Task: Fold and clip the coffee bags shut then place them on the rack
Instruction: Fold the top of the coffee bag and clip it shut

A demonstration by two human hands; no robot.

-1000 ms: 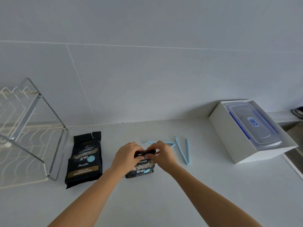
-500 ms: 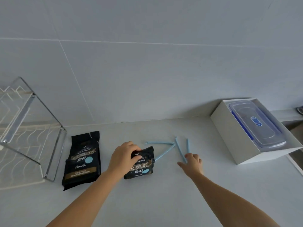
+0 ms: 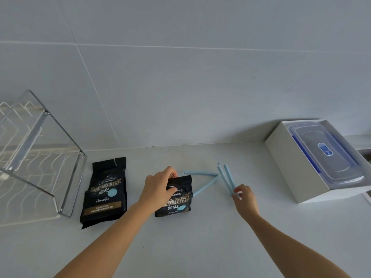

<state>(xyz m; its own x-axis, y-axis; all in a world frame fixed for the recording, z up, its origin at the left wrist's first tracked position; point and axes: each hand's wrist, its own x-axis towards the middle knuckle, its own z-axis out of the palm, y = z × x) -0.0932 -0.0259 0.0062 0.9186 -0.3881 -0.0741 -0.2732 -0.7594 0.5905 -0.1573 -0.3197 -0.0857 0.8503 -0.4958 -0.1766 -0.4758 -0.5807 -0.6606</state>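
A black coffee bag (image 3: 176,199) with its top folded down lies on the white counter, and my left hand (image 3: 158,187) presses and grips that folded top. A second, unfolded black coffee bag (image 3: 106,191) lies flat to its left. My right hand (image 3: 244,197) pinches the near end of a light blue bag clip (image 3: 226,177), which is spread open in a narrow V. Another blue clip (image 3: 202,181) lies open between the folded bag and that one. The wire and chrome rack (image 3: 40,157) stands at the far left.
A white box (image 3: 291,163) holding a clear plastic container with a blue-edged lid (image 3: 325,153) stands at the right against the tiled wall. The counter's right edge drops off just beyond the box.
My right hand left the folded bag, moved right to the blue clip and closed its fingers on the clip's near end. My left hand stayed on the bag's folded top.
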